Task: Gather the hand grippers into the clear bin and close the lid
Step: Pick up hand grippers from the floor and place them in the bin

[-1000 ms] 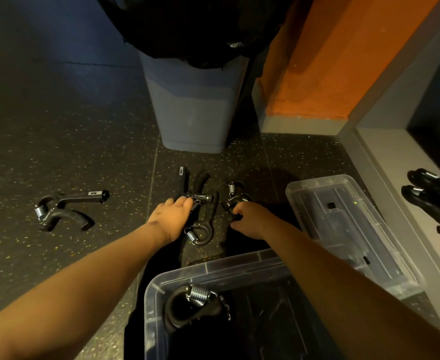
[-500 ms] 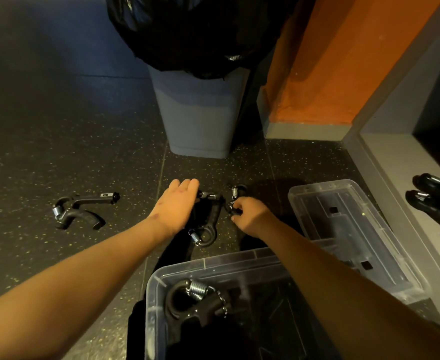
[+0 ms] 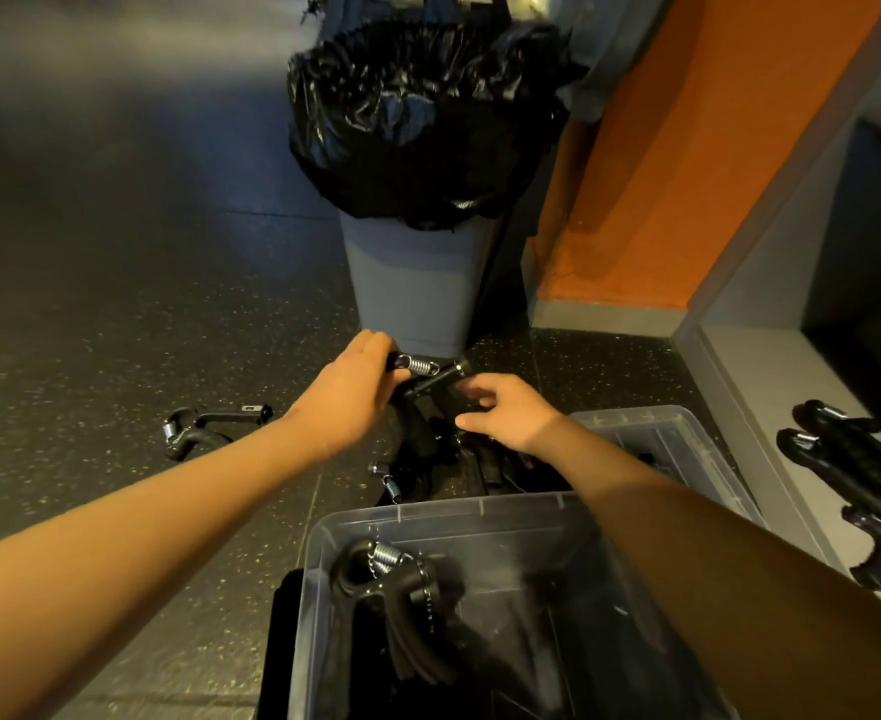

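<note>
My left hand (image 3: pixel 355 394) is shut on a black hand gripper (image 3: pixel 425 368) with a steel spring, lifted off the dark floor. Just right of it, my right hand (image 3: pixel 514 413) hovers with fingers apart and nothing in it. Below the hands lie more black grippers (image 3: pixel 402 478) in shadow on the floor. Another gripper (image 3: pixel 210 426) lies alone at the left. The clear bin (image 3: pixel 428 514) stands open in front of me with one gripper (image 3: pixel 391 576) inside. Its clear lid (image 3: pixel 682 439) rests on the floor at the right.
A grey trash can (image 3: pixel 412 288) with a black bag stands right behind the hands. At the right are an orange wall (image 3: pixel 662 174) and a low grey shelf (image 3: pixel 771 407), which holds several more black grippers (image 3: pixel 859 465).
My left hand has closed on a gripper and lifted it off the floor. My right hand has let go of the gripper it held and spread its fingers. The camera has tilted upward.
</note>
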